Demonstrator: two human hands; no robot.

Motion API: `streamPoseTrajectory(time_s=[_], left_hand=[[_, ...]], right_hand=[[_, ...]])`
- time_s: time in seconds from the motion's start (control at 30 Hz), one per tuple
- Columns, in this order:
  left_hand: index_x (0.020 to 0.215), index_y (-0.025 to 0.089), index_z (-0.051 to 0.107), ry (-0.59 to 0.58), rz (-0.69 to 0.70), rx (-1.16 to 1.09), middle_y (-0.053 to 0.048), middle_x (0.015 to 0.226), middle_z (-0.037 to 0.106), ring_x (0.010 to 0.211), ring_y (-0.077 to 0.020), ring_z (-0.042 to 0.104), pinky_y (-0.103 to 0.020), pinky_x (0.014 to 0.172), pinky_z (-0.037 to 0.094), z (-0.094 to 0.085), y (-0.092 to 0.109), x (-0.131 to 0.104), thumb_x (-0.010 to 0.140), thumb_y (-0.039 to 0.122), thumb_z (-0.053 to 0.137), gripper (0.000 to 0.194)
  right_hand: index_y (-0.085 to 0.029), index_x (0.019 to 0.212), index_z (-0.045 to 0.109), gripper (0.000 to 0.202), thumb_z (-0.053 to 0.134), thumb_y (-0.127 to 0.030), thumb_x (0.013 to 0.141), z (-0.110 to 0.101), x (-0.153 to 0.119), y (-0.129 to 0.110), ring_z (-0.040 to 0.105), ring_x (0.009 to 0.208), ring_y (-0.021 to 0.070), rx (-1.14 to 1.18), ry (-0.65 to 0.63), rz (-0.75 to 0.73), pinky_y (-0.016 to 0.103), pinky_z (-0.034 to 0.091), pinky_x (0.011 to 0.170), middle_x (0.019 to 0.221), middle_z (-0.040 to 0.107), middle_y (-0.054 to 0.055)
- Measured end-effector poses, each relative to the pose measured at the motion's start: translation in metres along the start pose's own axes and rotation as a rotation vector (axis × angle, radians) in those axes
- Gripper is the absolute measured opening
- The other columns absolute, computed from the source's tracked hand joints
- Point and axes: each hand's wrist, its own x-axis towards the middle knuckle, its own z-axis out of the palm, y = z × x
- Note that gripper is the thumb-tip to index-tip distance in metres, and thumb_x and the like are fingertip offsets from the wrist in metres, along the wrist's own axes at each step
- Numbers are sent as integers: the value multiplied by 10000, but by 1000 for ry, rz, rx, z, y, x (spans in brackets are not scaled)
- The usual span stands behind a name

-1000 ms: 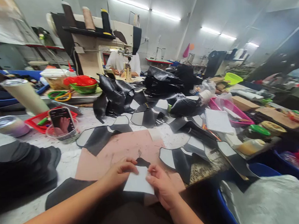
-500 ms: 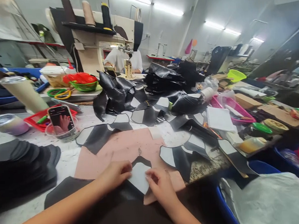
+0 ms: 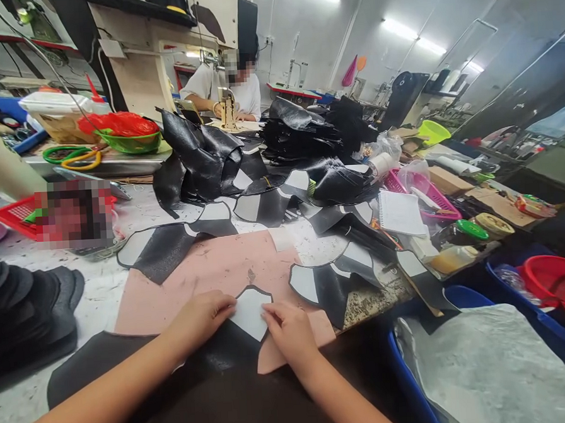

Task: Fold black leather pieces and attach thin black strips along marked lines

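A black leather piece (image 3: 221, 355) with a pale grey-white patch (image 3: 250, 313) on its end lies over a pink sheet (image 3: 195, 270). My left hand (image 3: 200, 320) pinches the left edge of the patched end between thumb and fingers. On the opposite edge, the fingertips of my right hand (image 3: 291, 332) are closed on the same piece. A thin dark rim borders the patch at the top. Just right of my right hand lies another black leather piece (image 3: 332, 297) with a white end. Part of the held piece is hidden under my left forearm.
Stacked black pieces (image 3: 27, 313) stand at left. More glossy leather (image 3: 204, 155) lies ahead, before a sewing machine (image 3: 137, 74) and a seated person (image 3: 250, 90). A notebook (image 3: 399, 212) and pink basket (image 3: 434, 207) are at right. Below, a blue bin (image 3: 404, 363) holds grey sheeting.
The view has shifted, so the surroundings sit further left and higher. Both hands keep their pinch on the leather piece. The dark band above its pale patch now looks narrower.
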Motion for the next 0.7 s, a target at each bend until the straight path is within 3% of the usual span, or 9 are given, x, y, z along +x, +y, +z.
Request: streamPoseTrajectory(time_s=[0.3,0.43,0.57,0.7], left_hand=[[888,197,652,-36,11,100,-54,859,669,804,-186,611,-273,720,439,4,-2,3,839,290,379,292],[781,207,638,-17,42,174,-31,761,612,718,-165,579,-247,623,407,3,-2,4,839,287,373,283],[747,214,628,15,124,214,-15,725,549,671,-146,535,-230,565,363,4,-10,5,834,300,392,266],[767,223,643,62,219,264,-17,703,523,647,-143,501,-234,553,339,5,-23,-3,868,304,357,313]], right_hand=[[-206,898,690,185,532,-183,803,3,1,1,597,673,160,-201,-17,-1,253,444,627,758,633,41],[-209,902,656,194,500,-139,810,4,2,-1,562,781,189,-380,-9,-118,296,429,687,877,605,66],[-193,1177,515,420,457,-59,783,0,11,-11,513,946,217,-464,-145,-313,352,399,790,1097,586,81],[-187,1182,505,372,512,-215,811,-2,22,-23,519,882,245,-568,-233,-303,389,400,747,1037,599,88]])
